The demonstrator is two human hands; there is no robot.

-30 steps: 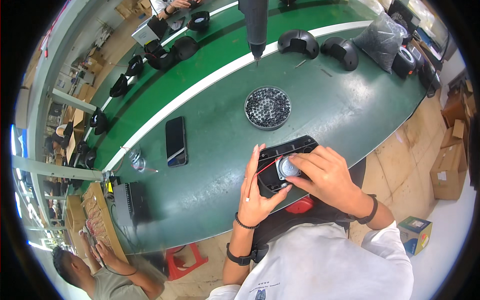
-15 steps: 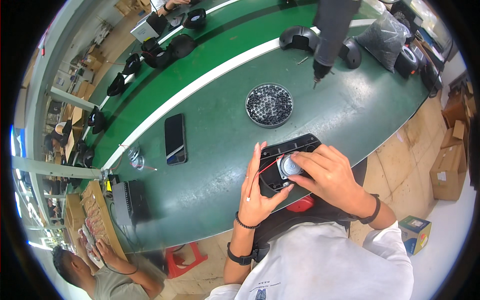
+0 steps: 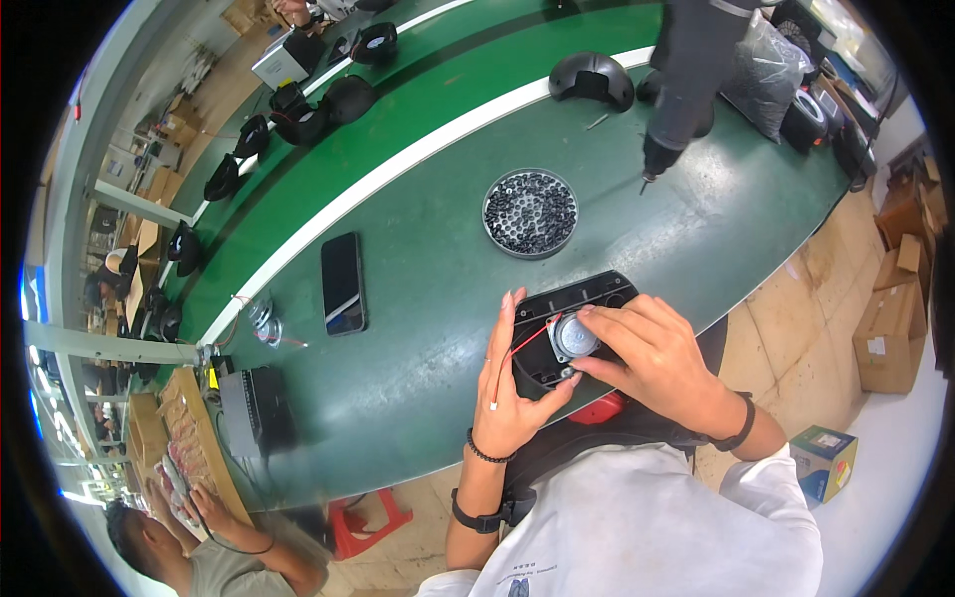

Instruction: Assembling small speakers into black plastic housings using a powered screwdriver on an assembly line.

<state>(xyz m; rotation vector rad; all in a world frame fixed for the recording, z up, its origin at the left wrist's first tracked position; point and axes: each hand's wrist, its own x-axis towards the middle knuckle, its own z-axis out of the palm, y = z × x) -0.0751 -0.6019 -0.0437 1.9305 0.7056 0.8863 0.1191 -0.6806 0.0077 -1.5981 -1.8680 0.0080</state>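
A black plastic housing [image 3: 602, 288] rests at the near edge of the green table, its hollow side up. My left hand [image 3: 505, 403] steadies it from the left, thumb along the near rim and fingers up the side. Inside the housing sits a round silver speaker [image 3: 574, 339] with a squarish metal flange. The fingers and thumb of my right hand [image 3: 652, 348] pinch this speaker by its edge. From it a red wire [image 3: 527, 341] runs across my left palm to a small white connector [image 3: 493, 405]. My right fingers cover part of the housing's right side.
A round dish [image 3: 532, 257] of small black screws stands beyond the housing. A black electric screwdriver [image 3: 678, 109] hangs at the upper right. A phone [image 3: 343, 284], loose speakers [image 3: 266, 323] and a black box [image 3: 254, 410] lie leftward. A co-worker [image 3: 224, 552] sits lower left.
The hanging screwdriver has swung slightly right. My view has shifted a little. Both hands keep nearly the same hold on the housing and speaker.
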